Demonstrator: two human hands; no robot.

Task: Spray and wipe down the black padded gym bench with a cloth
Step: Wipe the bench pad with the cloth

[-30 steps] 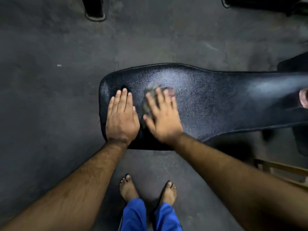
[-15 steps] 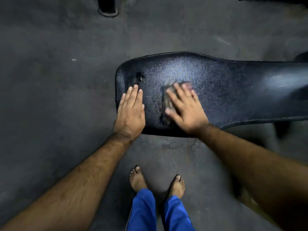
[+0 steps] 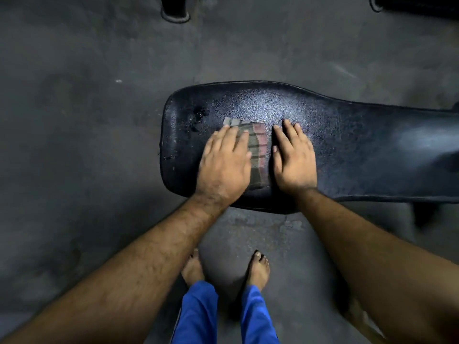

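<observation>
While we stand barefoot on the grey floor (image 3: 74, 145), the bench (image 3: 347, 150) stretches from just ahead of our feet off to the right, where the frame cuts it off, so we cannot see how much padding is left to wipe. Its black cover looks grained and glossy with a damp sheen, and we judge it firm underneath but slick on top, so a flat palm should glide rather than drag. Near its rounded left end sits a small dark wet patch (image 3: 198, 115), probably spray not yet wiped, though it could be a scuff. Our left hand (image 3: 224, 165) lies flat with fingers spread and slightly forward, pressing down on the left part of the cloth (image 3: 258, 150), not gripping it. Our right hand (image 3: 293, 157) rests open and flat on the bare padding just beside the cloth's right edge, holding nothing. The cloth is a folded, checked rag, soft and light, and we reckon it will bunch or slide unless we press it from above across its middle or pinch a folded edge. How far it runs under the left palm is hidden. No spray bottle shows anywhere, and the dark shapes at the top edge are too cropped to name.
</observation>
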